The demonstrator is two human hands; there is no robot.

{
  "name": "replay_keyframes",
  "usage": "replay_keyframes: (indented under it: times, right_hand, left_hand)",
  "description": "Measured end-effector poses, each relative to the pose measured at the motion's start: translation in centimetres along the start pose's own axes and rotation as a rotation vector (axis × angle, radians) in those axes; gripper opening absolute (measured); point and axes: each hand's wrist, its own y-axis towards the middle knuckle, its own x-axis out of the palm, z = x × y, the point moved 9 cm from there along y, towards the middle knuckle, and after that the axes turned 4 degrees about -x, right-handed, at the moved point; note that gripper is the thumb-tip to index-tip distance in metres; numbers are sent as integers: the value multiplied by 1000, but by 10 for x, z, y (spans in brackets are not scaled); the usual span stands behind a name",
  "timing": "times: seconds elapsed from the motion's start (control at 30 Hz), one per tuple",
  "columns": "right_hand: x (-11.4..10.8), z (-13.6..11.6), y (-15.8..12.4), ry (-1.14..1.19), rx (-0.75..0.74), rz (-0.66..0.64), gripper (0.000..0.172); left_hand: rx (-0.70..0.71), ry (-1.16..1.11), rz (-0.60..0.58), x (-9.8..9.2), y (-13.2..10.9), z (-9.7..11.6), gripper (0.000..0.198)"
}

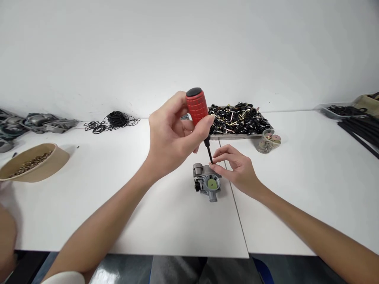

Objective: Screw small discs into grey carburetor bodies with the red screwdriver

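My left hand is closed round the red handle of a screwdriver, which is tilted with its dark shaft pointing down. At the shaft's tip, the thumb and fingers of my right hand pinch together; what they hold there, perhaps something tiny, is too small to make out. Just below and left of those fingertips a grey metal carburetor lies on the table, with a greenish disc in its round opening. The right fingertips cover part of its upper edge.
A tray of black and gold parts stands behind, beside a clear cup of discs. Black rings lie back left, near an oval bowl of small brass pieces. Black tubes lie right. Another person's arm shows at the left edge.
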Motion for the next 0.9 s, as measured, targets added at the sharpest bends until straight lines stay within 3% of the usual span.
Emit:
replay_keyframes:
  times: [0.2,0.33,0.4,0.47,0.57,0.77,0.9]
  right_hand:
    - [1,-4,2,-121,-66,-146,23]
    - [19,1,-3,54,-15,-430,68]
    - [30,2,-8,132,18,-551,83]
    - [37,1,-10,124,5,-599,82]
    - [40,-5,-11,-6,-94,-602,68]
    - [41,-12,-12,-292,-204,-578,56]
    - [44,-17,-14,-353,-258,-577,49]
  left_hand:
    - [23,21,-17,-4,3,3,22]
    - [78,88,-17,-8,3,15,17]
    - [127,98,-7,-11,3,24,12]
    - [200,93,-8,-12,1,34,8]
    - [242,112,-16,-11,-3,43,11]
    - [160,53,-72,0,-7,34,8]
    - [128,36,-114,7,-8,27,5]
